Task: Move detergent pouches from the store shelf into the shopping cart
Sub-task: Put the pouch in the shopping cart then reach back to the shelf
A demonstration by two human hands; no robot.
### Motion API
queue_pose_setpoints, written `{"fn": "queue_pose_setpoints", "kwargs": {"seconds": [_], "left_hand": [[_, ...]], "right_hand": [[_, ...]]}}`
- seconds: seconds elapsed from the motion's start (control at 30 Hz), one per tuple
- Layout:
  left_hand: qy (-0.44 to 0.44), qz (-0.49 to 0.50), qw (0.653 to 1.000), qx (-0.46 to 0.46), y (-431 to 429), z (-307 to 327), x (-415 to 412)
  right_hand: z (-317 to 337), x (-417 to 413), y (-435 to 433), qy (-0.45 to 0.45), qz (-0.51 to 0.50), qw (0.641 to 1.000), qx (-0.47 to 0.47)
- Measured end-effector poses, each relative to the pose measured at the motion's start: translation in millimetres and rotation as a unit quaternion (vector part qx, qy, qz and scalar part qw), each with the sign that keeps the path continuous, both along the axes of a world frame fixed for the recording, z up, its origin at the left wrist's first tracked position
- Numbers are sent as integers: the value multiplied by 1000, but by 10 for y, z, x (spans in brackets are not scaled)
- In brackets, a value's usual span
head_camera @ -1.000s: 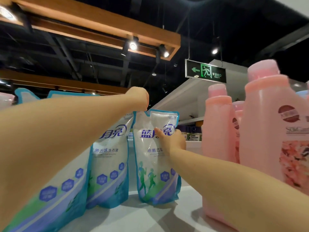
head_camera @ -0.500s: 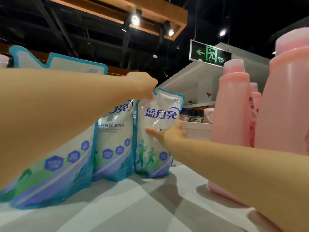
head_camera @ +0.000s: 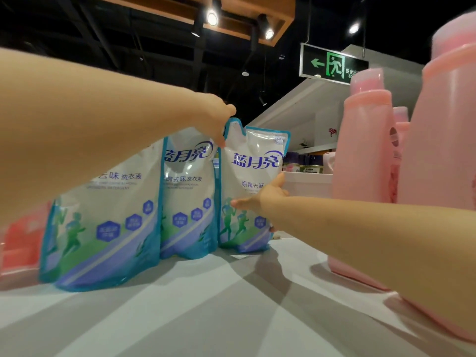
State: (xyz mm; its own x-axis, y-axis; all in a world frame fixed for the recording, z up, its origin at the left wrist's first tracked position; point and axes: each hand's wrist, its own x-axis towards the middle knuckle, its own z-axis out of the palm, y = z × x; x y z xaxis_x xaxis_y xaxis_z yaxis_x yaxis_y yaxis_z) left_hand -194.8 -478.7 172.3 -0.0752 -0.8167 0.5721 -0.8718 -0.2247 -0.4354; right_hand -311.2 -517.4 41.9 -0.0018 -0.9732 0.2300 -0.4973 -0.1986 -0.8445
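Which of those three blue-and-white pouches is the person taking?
The rightmost pouch, beside the pink bottles: the left hand pinches its top corner and the right hand presses its front. Neither hand is on the middle pouch or leftmost pouch.

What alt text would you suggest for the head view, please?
Two hands reach the rightmost detergent pouch on a white shelf: the left hand pinches its top corner, the right hand rests on its front. Two more pouches stand left, pink bottles right.
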Motion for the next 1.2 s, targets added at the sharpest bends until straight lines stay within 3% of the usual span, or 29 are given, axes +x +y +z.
{"fn": "queue_pose_setpoints", "kwargs": {"seconds": [0.1,0.2,0.3,0.37,0.43,0.57,0.63,0.7,0.73,0.8,0.83,0.87,0.97,1.1,1.2], "left_hand": [[18,21,1000,8,108,18,33],[23,39,999,19,218,51,78],[7,32,999,15,295,-42,94],[-33,29,999,10,322,-141,68],[-80,14,997,-8,365,-184,55],[-152,-29,987,-46,718,-163,81],[-182,-21,982,-53,942,-194,159],[-204,7,978,-34,1109,-286,296],[-222,25,975,-17,1168,-361,376],[-261,60,963,15,1233,-567,550],[-270,66,960,29,1259,-676,624],[-271,66,960,40,1285,-775,682],[-260,63,960,77,1354,-993,767],[-241,67,961,114,1383,-1046,813],[-239,89,958,132,1370,-1024,864]], "right_hand": [[119,-22,105,15,-24,998,-47],[277,-60,227,78,-52,974,-206],[309,-50,453,218,-9,896,-388],[264,-3,584,358,46,823,-439],[212,59,651,440,93,796,-404],[242,195,733,419,148,843,-303],[280,262,757,431,147,835,-308],[298,311,774,486,125,789,-354],[298,344,773,527,103,745,-396],[255,439,757,602,66,620,-499],[219,502,745,617,70,578,-530],[178,568,728,623,85,563,-536],[78,718,615,638,123,572,-501],[78,744,492,658,121,548,-502],[122,771,545,702,128,485,-505]]}}
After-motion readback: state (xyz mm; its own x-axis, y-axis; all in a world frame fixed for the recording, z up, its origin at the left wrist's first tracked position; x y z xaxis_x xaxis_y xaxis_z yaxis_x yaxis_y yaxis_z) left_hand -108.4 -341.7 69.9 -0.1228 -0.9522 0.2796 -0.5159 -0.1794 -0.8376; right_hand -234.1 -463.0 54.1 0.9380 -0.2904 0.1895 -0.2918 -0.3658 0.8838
